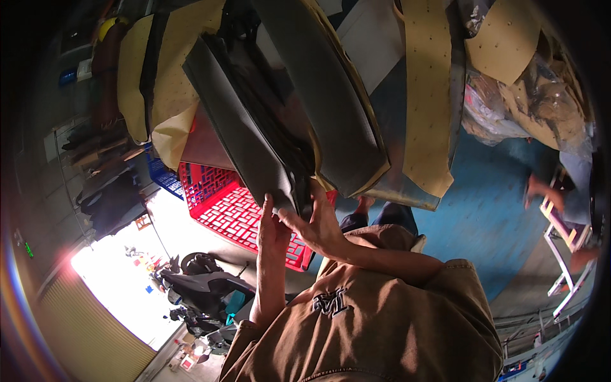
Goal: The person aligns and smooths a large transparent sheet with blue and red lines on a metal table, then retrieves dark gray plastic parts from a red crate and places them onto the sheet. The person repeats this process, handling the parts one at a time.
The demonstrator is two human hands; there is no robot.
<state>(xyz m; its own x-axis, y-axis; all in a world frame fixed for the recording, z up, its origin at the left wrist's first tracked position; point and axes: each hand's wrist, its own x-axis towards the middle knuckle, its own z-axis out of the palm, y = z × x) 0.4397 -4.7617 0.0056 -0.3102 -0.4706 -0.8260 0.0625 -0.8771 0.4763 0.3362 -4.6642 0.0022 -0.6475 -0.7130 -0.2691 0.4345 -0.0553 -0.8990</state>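
A long dark grey stitched cover piece (pixel 245 121), looking like leather or vinyl, slopes down toward me with its near end between my hands. My left hand (pixel 273 226) is closed on that end, thumb on the top face. Beside it, my right hand (pixel 321 223) grips the same end near its right edge; some of its fingers are hidden behind the folded layers. Just right of the piece lies a stack of similar dark panels (pixel 331 95) with yellowish backing, apart from my left hand.
Below my hands stands a red plastic crate (pixel 219 213), with a blue crate (pixel 167 175) behind it. Yellowish dotted panels (pixel 428 95) hang over the table edge at right. A motorcycle (pixel 203 286) is parked lower left. Another person's arm (pixel 547 194) shows at far right near a white-framed stand (pixel 560 254).
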